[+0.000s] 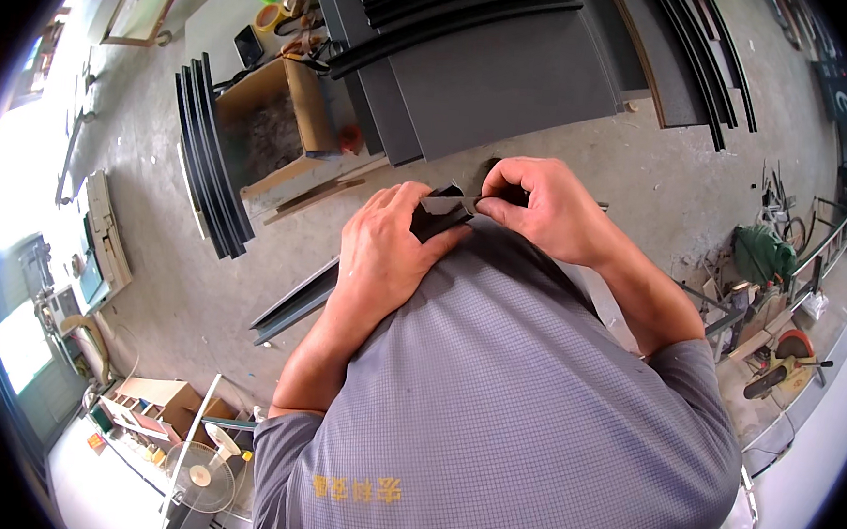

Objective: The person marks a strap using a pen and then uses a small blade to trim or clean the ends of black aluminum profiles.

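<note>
My left hand [383, 245] is wrapped round a dark grey channel-shaped profile [438, 215] close in front of my shirt. The profile's folded edges and hollow end show between thumb and fingers. At the profile's right side, my right hand [555, 212] has thumb and forefinger pinched together. What lies in that pinch is too small to make out. A length of dark grooved metal profile [297, 300] sticks out beyond my left forearm; my arm hides whether it joins the piece in my hand.
Ahead, dark grey panels [512, 86] carry several black strips [458, 10]. An open cardboard box [307, 107] and curved black strips [212, 159] lie to the left. More strips [698, 58] rest at the far right. A fan [200, 476] stands lower left, a cut-off saw [786, 364] at right.
</note>
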The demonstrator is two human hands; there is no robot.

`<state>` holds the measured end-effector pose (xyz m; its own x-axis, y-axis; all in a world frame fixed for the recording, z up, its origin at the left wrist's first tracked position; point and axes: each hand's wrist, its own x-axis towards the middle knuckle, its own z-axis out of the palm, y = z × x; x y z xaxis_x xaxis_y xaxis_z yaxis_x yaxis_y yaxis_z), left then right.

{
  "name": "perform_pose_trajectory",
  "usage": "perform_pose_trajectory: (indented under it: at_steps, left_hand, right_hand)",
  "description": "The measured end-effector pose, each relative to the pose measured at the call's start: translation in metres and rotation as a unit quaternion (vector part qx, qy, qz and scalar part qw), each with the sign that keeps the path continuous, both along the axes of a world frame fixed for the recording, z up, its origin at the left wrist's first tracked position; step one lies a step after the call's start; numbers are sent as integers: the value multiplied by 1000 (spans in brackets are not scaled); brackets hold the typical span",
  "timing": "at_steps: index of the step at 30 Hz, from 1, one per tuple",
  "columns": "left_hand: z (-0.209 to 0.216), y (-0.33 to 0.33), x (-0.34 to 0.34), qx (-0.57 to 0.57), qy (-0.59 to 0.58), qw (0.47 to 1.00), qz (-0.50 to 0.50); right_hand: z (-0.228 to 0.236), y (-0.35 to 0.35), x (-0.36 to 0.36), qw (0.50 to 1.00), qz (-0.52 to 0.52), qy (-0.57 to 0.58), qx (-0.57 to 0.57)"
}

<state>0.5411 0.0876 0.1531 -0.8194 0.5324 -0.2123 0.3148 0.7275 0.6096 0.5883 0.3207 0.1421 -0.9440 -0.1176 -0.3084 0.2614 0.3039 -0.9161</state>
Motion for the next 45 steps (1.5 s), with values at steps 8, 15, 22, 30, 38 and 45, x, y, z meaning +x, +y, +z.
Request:
perform_pose_trajectory:
  at_steps: [8, 15, 22, 30, 38, 45]
  left_hand:
    - [3, 0, -3, 4, -53, 999, -2]
    - [0, -3, -10, 26, -136, 989, 50]
    - [-1, -7, -13, 38, -130, 990, 39]
    - [-4, -10, -14, 43, -139, 988, 42]
    - [-9, -15, -19, 93, -124, 987, 28]
    - [-11, -19, -15, 117, -88, 989, 13]
  right_hand:
    - [-15, 6, -4, 969, 1, 201, 145]
    - [-24, -2, -3, 960, -62, 243, 121]
    - [-28, -5, -10, 974, -59, 200, 93]
    - [-28, -10, -9, 974, -66, 199, 85]
    - [-41, -12, -14, 991, -95, 83, -40]
    - [-30, -10, -15, 986, -62, -12, -154]
